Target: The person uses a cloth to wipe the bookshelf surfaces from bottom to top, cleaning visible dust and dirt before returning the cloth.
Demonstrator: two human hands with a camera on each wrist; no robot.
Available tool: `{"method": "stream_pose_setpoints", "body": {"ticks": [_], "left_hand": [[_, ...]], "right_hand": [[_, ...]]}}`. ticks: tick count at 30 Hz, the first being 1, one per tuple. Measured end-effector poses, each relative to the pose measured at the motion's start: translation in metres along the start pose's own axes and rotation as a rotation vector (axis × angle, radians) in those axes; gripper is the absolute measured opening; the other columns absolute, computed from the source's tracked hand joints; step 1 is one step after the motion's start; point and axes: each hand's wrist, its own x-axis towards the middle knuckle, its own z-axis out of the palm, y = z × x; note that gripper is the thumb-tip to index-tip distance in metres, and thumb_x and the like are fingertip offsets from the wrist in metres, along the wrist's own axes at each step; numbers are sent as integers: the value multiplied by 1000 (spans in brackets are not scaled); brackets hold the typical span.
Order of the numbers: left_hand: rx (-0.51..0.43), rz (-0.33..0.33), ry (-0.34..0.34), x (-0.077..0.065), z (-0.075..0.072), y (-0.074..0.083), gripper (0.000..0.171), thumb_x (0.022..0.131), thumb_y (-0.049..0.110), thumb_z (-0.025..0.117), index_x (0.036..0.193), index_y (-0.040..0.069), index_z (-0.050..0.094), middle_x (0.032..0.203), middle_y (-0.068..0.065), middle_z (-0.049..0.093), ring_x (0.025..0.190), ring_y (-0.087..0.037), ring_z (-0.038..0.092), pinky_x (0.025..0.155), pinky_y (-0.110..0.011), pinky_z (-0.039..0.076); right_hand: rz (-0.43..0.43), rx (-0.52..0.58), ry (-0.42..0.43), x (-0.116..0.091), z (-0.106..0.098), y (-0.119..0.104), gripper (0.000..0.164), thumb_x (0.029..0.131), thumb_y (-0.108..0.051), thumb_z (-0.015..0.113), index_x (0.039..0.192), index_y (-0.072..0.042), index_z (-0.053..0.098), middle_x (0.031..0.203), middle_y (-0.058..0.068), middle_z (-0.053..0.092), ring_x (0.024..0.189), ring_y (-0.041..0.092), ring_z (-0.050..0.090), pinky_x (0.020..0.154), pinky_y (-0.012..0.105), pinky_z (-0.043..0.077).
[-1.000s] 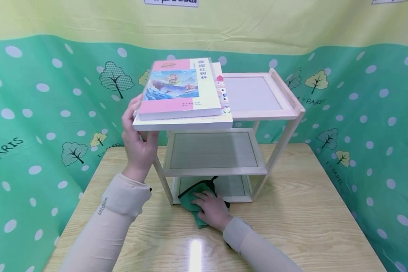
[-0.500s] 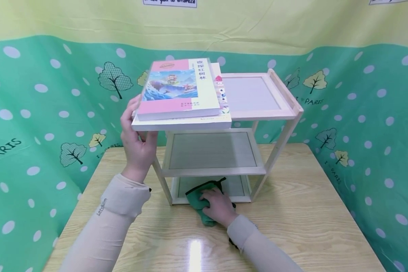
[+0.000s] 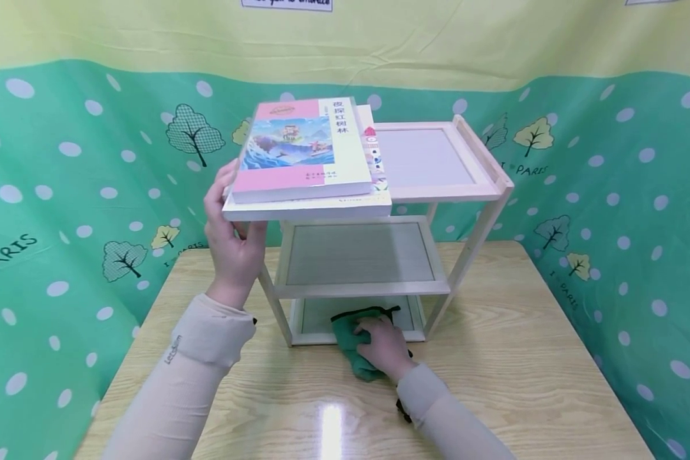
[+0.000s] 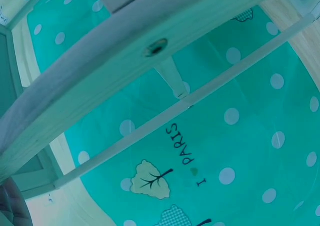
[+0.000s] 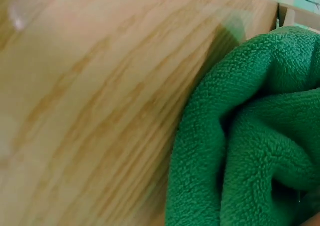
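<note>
My left hand [image 3: 234,236] grips the left end of the top tier of a pale wooden three-tier shelf [image 3: 363,291], right at the edge of two stacked books; I cannot tell whether its fingers hold the books too. The upper book [image 3: 306,150] has a pink and cream cover with a sea picture; a wider white book [image 3: 316,209] lies beneath it. My right hand [image 3: 384,345] holds a green towel [image 3: 347,329] with black trim against the bottom tier [image 3: 316,324], at its front edge. Thick folds of the towel [image 5: 240,136] fill the right wrist view's right side.
The shelf stands on a wood-grain table [image 3: 523,338]. A green and yellow printed curtain [image 3: 92,191] hangs behind and at both sides. The middle tier [image 3: 362,255] spans close above my right hand. In the left wrist view, a shelf rail [image 4: 115,70] crosses close by.
My right hand has slid the towel to the right along the bottom tier's front. The left hand, books and shelf stay in place.
</note>
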Motion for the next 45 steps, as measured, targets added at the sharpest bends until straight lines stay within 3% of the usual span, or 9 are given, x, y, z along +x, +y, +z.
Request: {"method": "stream_pose_setpoints", "body": {"ticks": [6,12,21,31,36,45], "left_hand": [[-14,-1,6,0,1,-1,84,90,63,57,131,-8,39,146,-14,51,135,-27,49,101,-29,49],[-22,-3,12,0,2,-2,85,90,64,58,131,-9,38,146,-15,50,135,-27,49,103,-31,48],[-14,-7,6,-1,1,-2,85,90,64,57,131,-8,38,146,-14,50,135,-27,49,102,-30,48],[-7,-5,2,-1,1,-1,82,91,62,57,132,-7,39,147,-12,50,132,-27,52,92,-23,52],[-1,-1,0,0,0,0,82,92,62,56,132,-7,39,147,-12,50,133,-27,52,90,-21,52],[-1,8,-8,0,0,-1,81,93,61,56,132,-7,38,147,-12,50,134,-27,50,89,-20,50]], "right_hand": [[67,36,41,-3,-6,11,22,76,-11,71,96,-17,74,119,10,69,107,33,59,79,46,52],[161,34,36,-3,-17,17,21,75,-11,72,94,-19,74,118,11,68,100,31,60,70,40,49],[216,54,46,-5,-28,21,20,74,-11,72,93,-18,75,114,12,69,93,27,58,60,29,44],[244,0,68,-6,-27,24,23,73,-10,73,95,-17,75,110,14,70,100,32,60,65,37,51],[281,-16,53,-6,-29,26,25,73,-10,71,96,-17,75,111,17,68,100,32,60,61,37,49],[287,-37,66,-9,-35,26,26,71,-10,70,96,-16,75,108,15,70,103,34,61,67,43,53]]}}
